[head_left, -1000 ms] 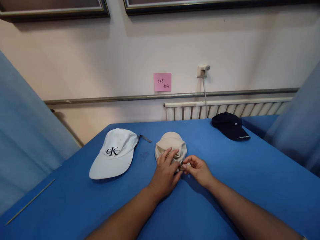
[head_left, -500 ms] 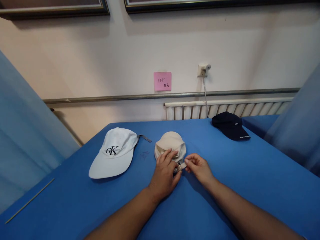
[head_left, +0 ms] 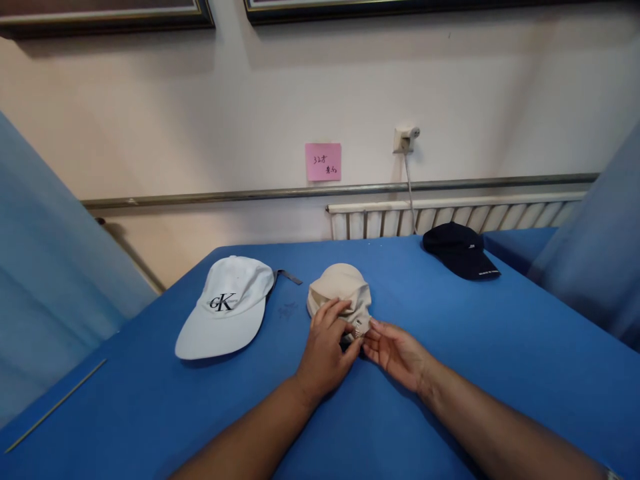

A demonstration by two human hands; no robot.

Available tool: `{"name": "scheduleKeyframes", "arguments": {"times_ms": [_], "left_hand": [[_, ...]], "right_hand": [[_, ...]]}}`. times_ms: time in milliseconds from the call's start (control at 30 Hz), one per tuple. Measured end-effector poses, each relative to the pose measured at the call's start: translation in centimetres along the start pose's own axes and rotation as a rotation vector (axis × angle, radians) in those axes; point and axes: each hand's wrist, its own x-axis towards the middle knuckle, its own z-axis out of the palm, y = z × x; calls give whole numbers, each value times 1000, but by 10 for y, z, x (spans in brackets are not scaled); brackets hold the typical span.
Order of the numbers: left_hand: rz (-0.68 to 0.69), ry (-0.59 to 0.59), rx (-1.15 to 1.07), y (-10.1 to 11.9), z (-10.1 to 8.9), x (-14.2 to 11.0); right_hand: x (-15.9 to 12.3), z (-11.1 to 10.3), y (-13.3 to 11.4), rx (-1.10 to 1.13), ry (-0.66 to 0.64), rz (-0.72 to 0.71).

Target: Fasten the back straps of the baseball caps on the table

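Note:
A beige cap (head_left: 341,283) lies on the blue-covered table, its back strap side toward me. My left hand (head_left: 327,343) rests over the cap's near edge, thumb and finger closed on the strap by its metal buckle (head_left: 358,329). From the right, my right hand (head_left: 395,350) grips the cap's edge beside the buckle, thumb above and fingers partly underneath. To the left sits a white cap (head_left: 227,307) with black letters, its dark strap (head_left: 289,276) sticking out. A dark navy cap (head_left: 460,251) lies at the far right.
A thin stick (head_left: 55,405) lies on the blue table cover (head_left: 480,373) at the left. Behind are a radiator (head_left: 450,217), a metal rail (head_left: 225,197) and a plugged-in cord (head_left: 410,183). Blue curtains (head_left: 55,267) hang on both sides.
My right hand has turned palm-up and shifted from the strap's loose end to the cap's edge by the buckle. The strap end no longer sticks out. My left hand stays nearly still.

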Motion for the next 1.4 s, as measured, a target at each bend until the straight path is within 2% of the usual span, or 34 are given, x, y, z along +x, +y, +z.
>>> {"name": "scheduleKeyframes", "arguments": {"times_ms": [167,267,467,767,967,1100,1300,1400], "left_hand": [[-37,13,-5,-2,1,0],[-50,24,-22,-3,1,0],[-49,-5,-27,-3,1,1],[-8,-52,32,0,0,1],[48,-67,85,4,2,0],[72,-101,142,7,2,1],[27,-104,120,5,-1,1],[-4,-104,97,1,-3,0]], "right_hand": [[-2,5,3,-123,-63,-123],[0,4,5,-167,-19,-151],[1,6,7,-237,152,-220],[2,9,9,-358,164,-320],[1,8,10,-312,211,-237],[2,6,12,-266,215,-233],[2,5,14,-114,298,-212],[-1,6,12,-44,249,-145]]}}
